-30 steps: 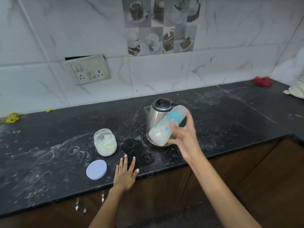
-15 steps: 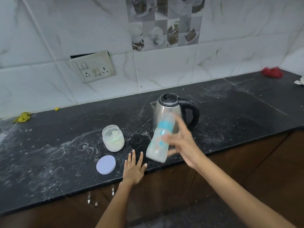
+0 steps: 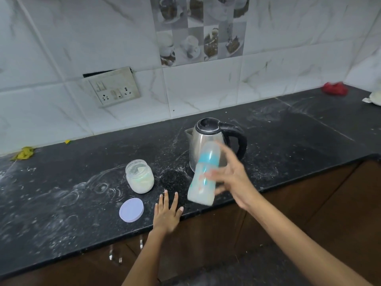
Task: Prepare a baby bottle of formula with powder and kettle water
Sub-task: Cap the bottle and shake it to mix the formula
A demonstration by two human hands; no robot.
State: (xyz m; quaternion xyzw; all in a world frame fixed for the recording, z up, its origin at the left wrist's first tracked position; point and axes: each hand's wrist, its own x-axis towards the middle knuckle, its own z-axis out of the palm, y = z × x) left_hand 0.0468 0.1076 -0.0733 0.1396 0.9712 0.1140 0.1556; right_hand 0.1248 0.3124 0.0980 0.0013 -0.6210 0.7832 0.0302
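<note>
Between the curled fingers of the right hand, the blurred baby bottle is gripped, tilted, above the bench edge before the kettle. The left hand is laid flat, fingers spread.

Counter: black stone, dusted with white powder smears and ring marks.
Wall: white marbled tiles, with a patch of cup-and-food picture tiles up high.
Socket plate: on the wall, far left of centre, grimy.
Yellow scrap: far left, at the wall's foot.
Red cloth: far right.
Cabinets: brown, under the counter.
</note>
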